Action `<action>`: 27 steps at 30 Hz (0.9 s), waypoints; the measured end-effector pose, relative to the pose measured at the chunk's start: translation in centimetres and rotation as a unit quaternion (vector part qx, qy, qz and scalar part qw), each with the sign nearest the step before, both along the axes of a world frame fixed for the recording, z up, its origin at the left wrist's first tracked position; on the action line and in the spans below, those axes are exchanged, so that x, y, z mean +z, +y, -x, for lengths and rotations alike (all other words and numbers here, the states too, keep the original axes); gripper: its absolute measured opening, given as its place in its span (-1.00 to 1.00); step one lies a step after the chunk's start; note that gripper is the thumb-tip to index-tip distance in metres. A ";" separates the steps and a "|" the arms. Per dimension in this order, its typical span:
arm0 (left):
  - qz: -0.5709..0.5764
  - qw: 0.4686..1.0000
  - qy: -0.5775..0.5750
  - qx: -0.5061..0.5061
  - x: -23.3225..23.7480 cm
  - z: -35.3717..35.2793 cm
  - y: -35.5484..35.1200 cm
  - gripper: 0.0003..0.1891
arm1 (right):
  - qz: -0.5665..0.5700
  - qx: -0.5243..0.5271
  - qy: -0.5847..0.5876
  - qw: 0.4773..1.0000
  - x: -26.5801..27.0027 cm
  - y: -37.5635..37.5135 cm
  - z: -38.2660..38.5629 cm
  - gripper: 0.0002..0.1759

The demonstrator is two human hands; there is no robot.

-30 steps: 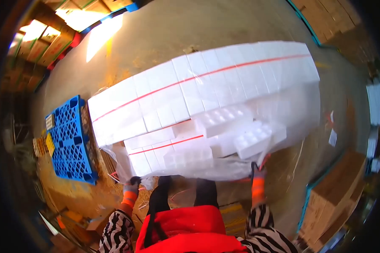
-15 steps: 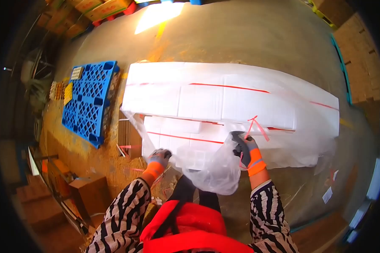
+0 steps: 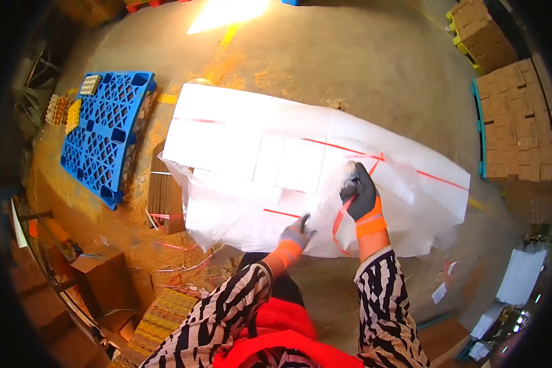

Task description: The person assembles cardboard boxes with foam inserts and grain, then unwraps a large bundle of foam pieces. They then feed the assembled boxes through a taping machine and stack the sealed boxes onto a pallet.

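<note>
White blocks or boxes (image 3: 227, 122) with red strapping lie under a clear plastic sheet (image 3: 221, 227) in the centre. My right hand (image 3: 360, 195), in a black and orange glove, is closed on a bunch of the plastic and a red strap (image 3: 339, 222) that hangs in a loop below it. My left hand (image 3: 297, 234), in a grey and orange glove, is at the near edge of the wrapped stack with its fingers apart. Whether its fingers touch the plastic is hard to tell.
A blue pallet (image 3: 107, 132) with egg trays (image 3: 73, 115) is at the left. Flat cardboard (image 3: 165, 199) lies beside the stack. An open carton (image 3: 107, 279) stands lower left. Stacked brown boxes (image 3: 515, 116) are at the right. Strap scraps litter the floor.
My right hand has moved up over the stack, drawing plastic with it. My left hand has moved right and let go of the sheet's near edge. The view has shifted.
</note>
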State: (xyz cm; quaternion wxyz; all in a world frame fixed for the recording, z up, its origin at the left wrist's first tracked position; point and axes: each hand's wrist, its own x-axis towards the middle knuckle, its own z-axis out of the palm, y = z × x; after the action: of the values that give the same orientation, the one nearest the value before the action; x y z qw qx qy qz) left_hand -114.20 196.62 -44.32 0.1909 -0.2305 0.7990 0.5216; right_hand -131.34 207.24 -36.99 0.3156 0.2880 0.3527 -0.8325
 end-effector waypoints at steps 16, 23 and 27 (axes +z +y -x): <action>0.239 0.947 0.183 0.114 2.0 7.9 -16.4 -0.67 | -0.573 0.498 0.539 0.366 -1.2 -16.7 5.1 0.05; 0.337 0.895 0.290 0.005 2.8 9.3 -18.3 -0.84 | -0.525 0.372 0.485 0.592 -3.8 -13.5 3.8 -0.77; 0.238 0.941 0.220 -0.100 1.6 10.9 -16.6 -0.80 | -0.533 0.375 0.447 0.613 -1.4 -10.9 -1.2 -0.81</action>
State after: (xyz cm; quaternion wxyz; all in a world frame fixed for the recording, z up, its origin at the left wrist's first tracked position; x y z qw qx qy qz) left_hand -125.14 180.06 -42.68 0.0006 -0.0674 0.9409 0.3320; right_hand -130.14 196.35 -38.43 0.1947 -0.1596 0.9088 -0.3329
